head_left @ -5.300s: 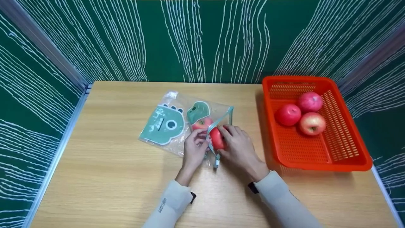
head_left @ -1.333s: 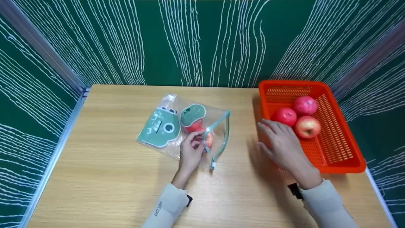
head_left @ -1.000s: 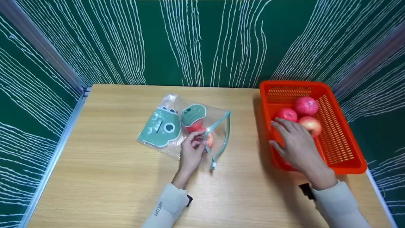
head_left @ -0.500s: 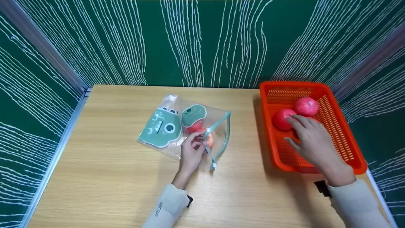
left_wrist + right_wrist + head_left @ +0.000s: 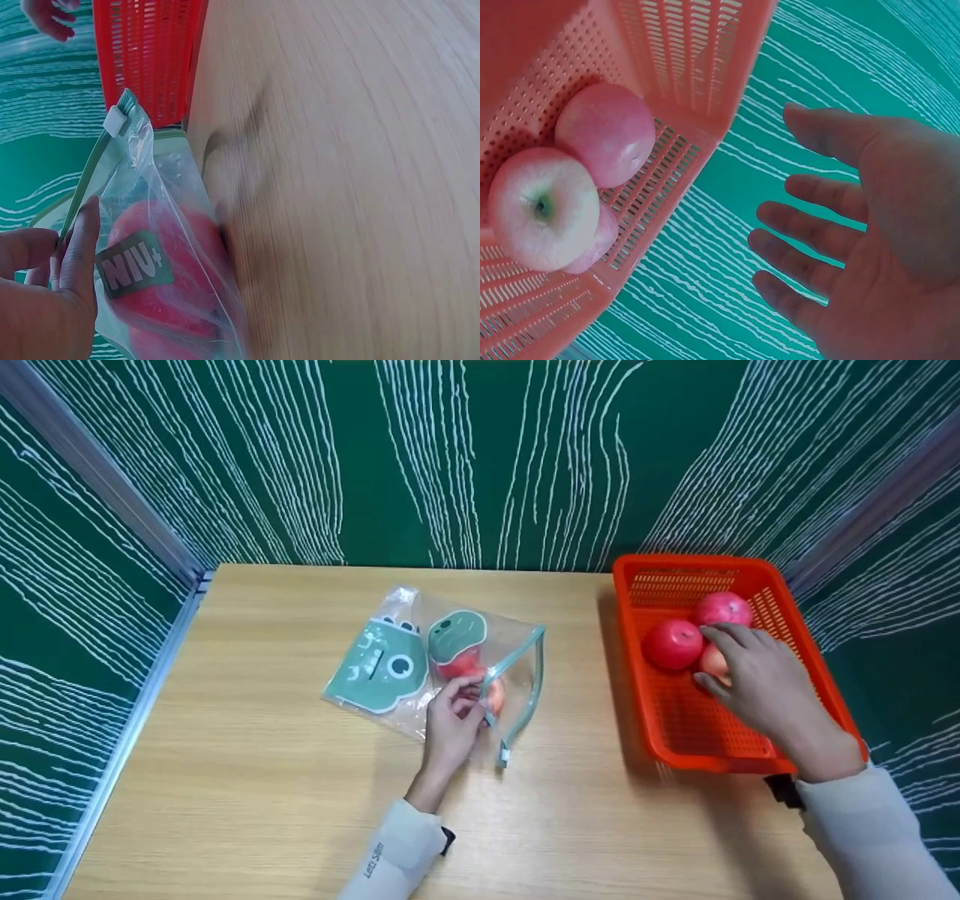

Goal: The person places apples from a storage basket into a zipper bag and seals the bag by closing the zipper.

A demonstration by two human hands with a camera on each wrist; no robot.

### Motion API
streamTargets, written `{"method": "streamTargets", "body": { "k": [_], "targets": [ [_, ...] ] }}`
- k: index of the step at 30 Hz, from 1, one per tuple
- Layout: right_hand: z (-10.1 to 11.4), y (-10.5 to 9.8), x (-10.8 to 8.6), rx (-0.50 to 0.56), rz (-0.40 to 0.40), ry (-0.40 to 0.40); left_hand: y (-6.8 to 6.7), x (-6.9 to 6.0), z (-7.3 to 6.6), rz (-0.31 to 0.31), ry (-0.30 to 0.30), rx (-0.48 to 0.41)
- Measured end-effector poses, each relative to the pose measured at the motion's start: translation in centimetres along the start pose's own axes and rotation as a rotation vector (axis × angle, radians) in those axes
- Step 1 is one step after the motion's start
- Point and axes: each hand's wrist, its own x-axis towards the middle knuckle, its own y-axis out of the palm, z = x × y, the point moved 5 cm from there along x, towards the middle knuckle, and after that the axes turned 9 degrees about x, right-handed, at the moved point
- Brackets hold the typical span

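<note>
My left hand pinches the green zip edge of a clear slider bag lying on the table, its mouth parted. Red apples show through the plastic, and the white slider hangs at one end. Over the orange basket my right hand hovers with fingers spread and relaxed, holding nothing. In the right wrist view, a gap separates it from the yellowish-red apple. That apple, partly hidden by the hand in the head view, sits beside a red apple and a pinker one.
The wooden table carries bag and basket, the basket at the right edge. A green cartoon-monster print covers the bag's left part. Green walls with white wavy lines stand behind and at both sides.
An apple in my right hand went into the bag. That hand then moved right, over the basket to above the yellowish-red apple. My left hand has kept its pinch on the bag edge.
</note>
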Motion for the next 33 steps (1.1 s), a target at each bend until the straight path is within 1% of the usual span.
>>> {"method": "streamTargets", "body": {
  "k": [7, 14, 19, 27, 30, 33],
  "targets": [
    [-1.1, -0.2, 0.9, -0.021, 0.035, 0.036, 0.0, -0.1, 0.1, 0.014, 0.018, -0.031],
    [-2.0, -0.7, 2.2, -0.041, 0.077, 0.022, -0.1, 0.0, -0.1, 0.016, 0.018, -0.030],
    [-2.3, -0.8, 3.0, -0.031, 0.105, 0.028, -0.2, 0.0, -0.2, 0.011, 0.012, -0.024],
    [-3.0, 0.1, 4.5, -0.008, 0.139, -0.011, -0.2, 0.0, -0.2, 0.001, 0.011, -0.016],
    [-3.3, 0.6, 5.0, 0.000, 0.174, -0.006, -0.2, 0.0, -0.1, 0.001, 0.011, -0.004],
    [-3.8, 1.2, 5.6, -0.010, 0.233, 0.026, -0.2, -0.1, 0.0, 0.005, 0.016, -0.003]
  ]
}}
